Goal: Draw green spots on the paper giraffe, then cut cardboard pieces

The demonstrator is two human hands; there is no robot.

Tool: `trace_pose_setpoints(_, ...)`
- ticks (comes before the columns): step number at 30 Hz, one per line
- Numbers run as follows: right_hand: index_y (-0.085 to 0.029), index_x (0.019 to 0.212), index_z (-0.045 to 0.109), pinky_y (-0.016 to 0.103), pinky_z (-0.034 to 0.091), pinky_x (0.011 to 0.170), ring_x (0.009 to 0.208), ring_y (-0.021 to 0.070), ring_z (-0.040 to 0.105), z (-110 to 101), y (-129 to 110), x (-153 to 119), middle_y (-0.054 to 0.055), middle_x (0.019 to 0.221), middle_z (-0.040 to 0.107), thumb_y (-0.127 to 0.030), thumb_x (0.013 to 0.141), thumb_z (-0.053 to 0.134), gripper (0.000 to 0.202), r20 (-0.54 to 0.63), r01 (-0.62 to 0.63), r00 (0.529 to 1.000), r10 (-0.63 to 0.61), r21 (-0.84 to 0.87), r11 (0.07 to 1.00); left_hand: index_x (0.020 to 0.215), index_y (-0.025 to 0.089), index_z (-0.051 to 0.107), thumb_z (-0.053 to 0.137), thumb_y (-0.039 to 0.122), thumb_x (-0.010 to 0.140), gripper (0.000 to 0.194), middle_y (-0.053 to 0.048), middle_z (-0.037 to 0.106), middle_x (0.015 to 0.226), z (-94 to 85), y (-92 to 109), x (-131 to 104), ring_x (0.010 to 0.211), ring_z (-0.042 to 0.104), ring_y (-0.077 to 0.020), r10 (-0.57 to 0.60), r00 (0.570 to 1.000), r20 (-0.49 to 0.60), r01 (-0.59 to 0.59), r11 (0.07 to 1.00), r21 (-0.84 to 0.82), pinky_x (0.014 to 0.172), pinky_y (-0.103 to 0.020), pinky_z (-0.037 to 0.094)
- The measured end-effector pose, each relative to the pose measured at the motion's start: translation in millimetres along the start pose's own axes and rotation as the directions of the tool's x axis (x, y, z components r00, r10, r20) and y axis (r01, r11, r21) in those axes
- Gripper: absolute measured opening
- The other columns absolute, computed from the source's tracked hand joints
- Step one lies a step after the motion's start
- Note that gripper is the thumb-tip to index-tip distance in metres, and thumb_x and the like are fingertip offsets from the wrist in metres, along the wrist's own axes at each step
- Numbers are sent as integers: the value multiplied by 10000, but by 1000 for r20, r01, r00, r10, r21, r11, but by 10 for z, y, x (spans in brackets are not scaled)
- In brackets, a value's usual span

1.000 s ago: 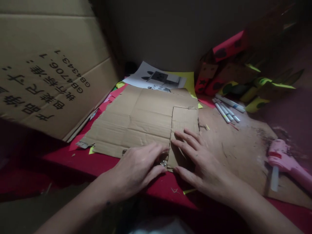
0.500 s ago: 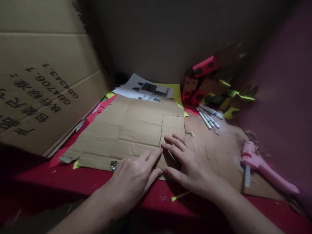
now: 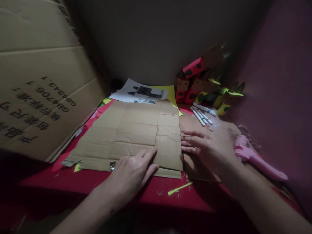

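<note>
A brown cardboard sheet (image 3: 136, 130) lies flat in front of me, creased across and torn along its left edge. Dark cut lines mark off a rectangular panel (image 3: 169, 146) at its right side. My left hand (image 3: 134, 170) rests on the sheet's near part, index finger and thumb pointing at the panel's left line, with nothing visible in it. Beside the panel's right edge is my right hand (image 3: 207, 146), fingers stretched out and apart from each other; whether the tips touch the edge I cannot tell.
A large printed cardboard box (image 3: 48, 97) stands at left. Behind the sheet lies a printed paper (image 3: 138, 92). At right are several markers (image 3: 202, 115), paper-covered figures (image 3: 195, 87) and a pink glue gun (image 3: 258, 159) on brown board. A yellow strip (image 3: 179, 188) lies on the red cloth (image 3: 136, 188).
My right hand has moved right, off the panel to beside its right edge, uncovering it. The left hand stays on the sheet. The view has shifted slightly.
</note>
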State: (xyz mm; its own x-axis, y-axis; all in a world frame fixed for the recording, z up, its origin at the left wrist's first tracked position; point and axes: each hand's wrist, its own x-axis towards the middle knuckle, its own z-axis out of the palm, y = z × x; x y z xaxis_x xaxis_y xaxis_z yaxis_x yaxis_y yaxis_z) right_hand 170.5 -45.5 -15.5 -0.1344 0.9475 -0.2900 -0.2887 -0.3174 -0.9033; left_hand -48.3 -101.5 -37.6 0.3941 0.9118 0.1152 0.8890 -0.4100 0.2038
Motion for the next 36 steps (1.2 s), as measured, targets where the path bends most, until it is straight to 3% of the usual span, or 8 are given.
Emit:
trace_pose_setpoints(8,-146,614,612,249,494,535,537,118,557,-38,15,293,16,582,585,-99,591,716,116,-14,-114,993,114,32,993,1354,185,424,472,296,923,448,-111,643,1184,-62,-11,-54,1000,655,-255,4,1000,-20,-7,988,-154,827,-409,551)
trace_pose_setpoints(12,-163,624,633,256,490,538,509,122,539,59,38,261,6,547,597,-111,594,710,97,76,-112,991,111,6,994,1355,191,430,461,312,929,443,-94,636,1211,-60,-40,-115,1019,650,-242,31,996,-79,-46,978,-204,836,-389,549)
trace_pose_setpoints(19,-221,1047,619,339,528,744,860,217,678,166,135,164,47,1017,729,-169,636,693,421,299,86,951,-76,-21,996,1353,183,424,461,289,929,439,-103,638,1193,12,-72,-113,1007,650,-228,52,989,-140,-75,983,-166,814,-343,541)
trace_pose_setpoints(25,-194,1057,610,392,532,840,966,258,680,140,229,178,82,1080,719,-178,629,727,444,354,56,933,-69,48,997,1250,214,487,523,251,897,356,-36,667,954,-35,31,-251,818,650,-153,-72,967,-243,-17,938,-347,747,-256,521)
trace_pose_setpoints(28,-203,1084,610,397,532,861,994,261,674,104,230,199,73,1060,727,-130,631,709,469,317,51,945,-83,108,993,1020,220,583,521,299,900,156,27,588,704,-118,167,-457,561,561,-96,-292,947,-131,152,770,-620,545,-192,476)
trace_pose_setpoints(32,-196,1127,610,430,517,904,1028,285,661,55,179,205,80,1069,727,-141,641,693,496,263,76,960,-102,108,991,959,199,611,564,394,871,219,33,562,647,-92,300,-663,445,485,-62,-307,876,373,450,240,-860,399,-159,377)
trace_pose_setpoints(34,-196,1137,611,446,512,912,1044,298,653,57,148,177,86,1085,721,-165,667,675,475,262,90,958,-116,107,990,1064,202,587,640,425,813,340,0,629,752,-31,300,-652,435,510,-68,-301,862,408,429,5,-903,365,-162,364)
trace_pose_setpoints(36,-195,1147,607,457,515,905,1045,307,651,84,130,128,95,1093,718,-183,683,669,468,272,88,955,-120,125,988,1041,178,595,721,478,722,456,-41,672,815,0,268,-552,470,558,-97,-337,899,281,248,-136,-959,400,-202,435)
